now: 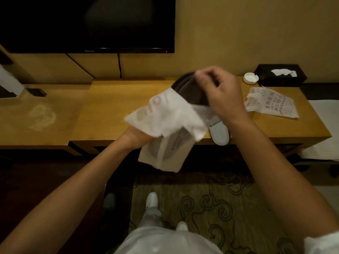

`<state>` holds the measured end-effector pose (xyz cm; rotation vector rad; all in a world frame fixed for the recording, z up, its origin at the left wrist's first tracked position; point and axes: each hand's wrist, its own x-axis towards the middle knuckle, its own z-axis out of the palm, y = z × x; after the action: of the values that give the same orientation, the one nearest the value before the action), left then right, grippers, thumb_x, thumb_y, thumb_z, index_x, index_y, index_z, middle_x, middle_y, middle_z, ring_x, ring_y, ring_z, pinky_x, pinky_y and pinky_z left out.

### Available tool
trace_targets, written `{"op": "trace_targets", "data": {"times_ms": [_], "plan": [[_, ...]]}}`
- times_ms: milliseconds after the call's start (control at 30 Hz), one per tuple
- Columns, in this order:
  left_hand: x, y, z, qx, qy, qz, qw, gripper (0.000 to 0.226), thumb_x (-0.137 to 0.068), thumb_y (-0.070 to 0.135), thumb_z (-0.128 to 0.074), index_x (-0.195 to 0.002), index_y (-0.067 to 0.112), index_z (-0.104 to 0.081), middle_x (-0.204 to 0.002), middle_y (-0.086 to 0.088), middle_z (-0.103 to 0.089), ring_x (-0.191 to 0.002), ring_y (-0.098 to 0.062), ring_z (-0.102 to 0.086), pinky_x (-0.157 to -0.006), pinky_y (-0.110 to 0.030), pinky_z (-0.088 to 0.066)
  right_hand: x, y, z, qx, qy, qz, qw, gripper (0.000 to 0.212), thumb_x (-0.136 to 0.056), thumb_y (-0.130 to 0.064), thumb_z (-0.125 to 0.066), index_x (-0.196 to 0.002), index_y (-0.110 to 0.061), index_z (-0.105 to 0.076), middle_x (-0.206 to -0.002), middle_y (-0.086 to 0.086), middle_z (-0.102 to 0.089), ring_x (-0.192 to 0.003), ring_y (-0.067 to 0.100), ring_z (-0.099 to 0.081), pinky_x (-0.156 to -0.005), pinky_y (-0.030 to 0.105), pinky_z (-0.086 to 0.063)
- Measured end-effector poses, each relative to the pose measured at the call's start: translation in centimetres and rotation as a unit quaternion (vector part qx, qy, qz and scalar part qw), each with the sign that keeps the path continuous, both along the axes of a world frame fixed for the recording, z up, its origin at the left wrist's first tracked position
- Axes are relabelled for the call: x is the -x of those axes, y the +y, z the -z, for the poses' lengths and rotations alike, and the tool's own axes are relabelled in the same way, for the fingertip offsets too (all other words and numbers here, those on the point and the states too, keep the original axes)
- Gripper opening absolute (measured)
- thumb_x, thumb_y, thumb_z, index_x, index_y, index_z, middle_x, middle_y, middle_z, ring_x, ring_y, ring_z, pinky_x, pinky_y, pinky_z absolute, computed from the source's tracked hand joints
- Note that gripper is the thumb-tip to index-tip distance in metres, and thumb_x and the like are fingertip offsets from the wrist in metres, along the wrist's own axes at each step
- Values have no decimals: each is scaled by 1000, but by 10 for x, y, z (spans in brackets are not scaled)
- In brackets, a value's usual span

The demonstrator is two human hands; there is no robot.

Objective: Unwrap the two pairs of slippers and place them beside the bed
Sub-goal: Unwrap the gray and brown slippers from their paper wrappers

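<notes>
I see the dark slippers (190,90) held in the air above the front half of the wooden worktop (110,110), still partly inside their white paper wrapper (165,116). The exposed end is brown with fine ribbing and a rounded rim; the rest shows only as a dark oval through the thin paper lower down. The wrapper is crumpled, blurred, and carries faint large lettering. My right hand (218,92) is clamped on the bared end, fingers curled over its top edge. My left hand (135,136) sits under the wrapper, mostly hidden by the paper, so I cannot tell how its fingers are set. A white slipper (219,131) lies on the worktop's front edge, its heel overhanging. A flat, empty printed wrapper (273,103) rests further right on the worktop.
</notes>
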<state>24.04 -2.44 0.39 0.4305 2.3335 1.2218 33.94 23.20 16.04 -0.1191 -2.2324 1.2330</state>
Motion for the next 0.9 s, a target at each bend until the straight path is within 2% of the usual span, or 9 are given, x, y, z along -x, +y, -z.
{"op": "trace_targets", "data": {"times_ms": [133,233,333,433,533,633,733,833,900], "plan": [[-17,-10,-36,-95,-27,-35,995,41,-90,14,-74,-124,27,-57,-122,7,-64,-115,-13,-62,-97,-34,-52,12,22,-4,161,68,163,971,25,-99,-42,-58,-90,-19,-64,-80,-14,-62,-75,-7,-57,-71,20,-50],[15,-35,-22,7,35,-126,991,49,-92,34,-63,-137,20,-50,-134,-9,-60,-123,-30,-58,-101,-45,-49,12,32,1,109,102,230,962,27,-96,-44,-61,-91,-18,-62,-78,-16,-58,-74,-8,-54,-73,26,-51],[31,-39,-36,82,66,-172,979,61,-92,25,-55,-148,36,-33,-137,-3,-54,-105,-31,-63,-85,-48,-56,13,30,1,-6,10,141,990,31,-89,-49,-68,-95,-18,-70,-83,-13,-64,-78,-4,-58,-70,19,-50],[24,-5,-65,-13,94,-83,992,49,-91,6,-46,-126,37,-61,-126,6,-59,-100,-16,-62,-85,-42,-55,16,3,10,-52,-65,6,997,29,-85,-45,-74,-90,-17,-75,-83,-7,-70,-77,0,-63,-71,21,-50],[-11,34,-82,-138,-29,-23,990,42,-95,9,-46,-74,25,-78,-82,8,-74,-89,-17,-62,-84,-28,-53,26,-16,24,80,-72,-24,994,30,-87,-42,-73,-84,-13,-75,-83,2,-74,-81,13,-69,-77,40,-54],[-38,48,-91,-284,-293,-40,912,46,-89,52,-52,-99,14,-75,-94,-5,-77,-91,-25,-70,-84,-33,-56,35,-16,32,260,-112,-17,959,31,-86,-46,-74,-83,-16,-77,-92,10,-76,-94,21,-71,-86,51,-57],[-43,47,-86,-264,-222,5,939,34,-85,40,-66,-101,10,-70,-94,-4,-78,-84,-17,-75,-78,-36,-55,40,-5,41,460,-120,-45,878,45,-90,-52,-66,-107,-11,-76,-112,12,-75,-112,28,-69,-101,48,-53],[-36,48,-80,-297,-206,-21,932,23,-81,19,-75,-99,6,-71,-95,-6,-77,-86,-19,-74,-78,-33,-58,42,17,59,623,-137,-106,763,48,-104,-43,-38,-114,-8,-70,-106,15,-74,-102,31,-68,-94,44,-52],[-28,48,-77,-345,-219,-53,911,23,-84,16,-69,-105,5,-69,-100,-8,-76,-91,-21,-73,-83,-33,-60,36,22,78,535,-222,-119,807,38,-100,-39,-42,-100,-16,-72,-96,8,-72,-97,28,-63,-88,42,-46]]}}
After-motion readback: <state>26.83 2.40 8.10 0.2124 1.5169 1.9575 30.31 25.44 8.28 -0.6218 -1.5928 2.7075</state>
